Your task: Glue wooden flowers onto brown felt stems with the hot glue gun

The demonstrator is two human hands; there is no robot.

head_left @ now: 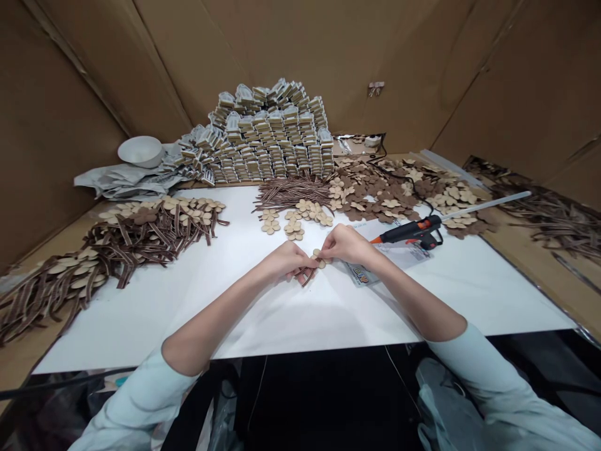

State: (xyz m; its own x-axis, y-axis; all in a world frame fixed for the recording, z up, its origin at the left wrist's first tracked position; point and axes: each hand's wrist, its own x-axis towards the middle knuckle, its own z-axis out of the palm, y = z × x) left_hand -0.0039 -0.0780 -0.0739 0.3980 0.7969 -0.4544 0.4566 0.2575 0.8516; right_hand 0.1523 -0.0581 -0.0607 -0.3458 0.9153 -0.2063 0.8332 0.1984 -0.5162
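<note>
Head view shows two hands: the left hand [287,257] pinches brown strip [307,275], fingertips closed; the right hand [344,244] pinches one beige flower [321,259] between them, over the white table [188,307]. One glue gun [408,232] lies to the right, one bowl [141,152] back left. Bare surface reaches the near edge.

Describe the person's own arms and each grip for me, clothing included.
Both the left sleeve and right sleeve are pale blue-green, with no print showing, and end near the elbows. The left forearm and right forearm are uncovered, with no watch or bracelet visible. The left grip and right grip are ungloved hands; fingernail detail is too small to tell.
</note>
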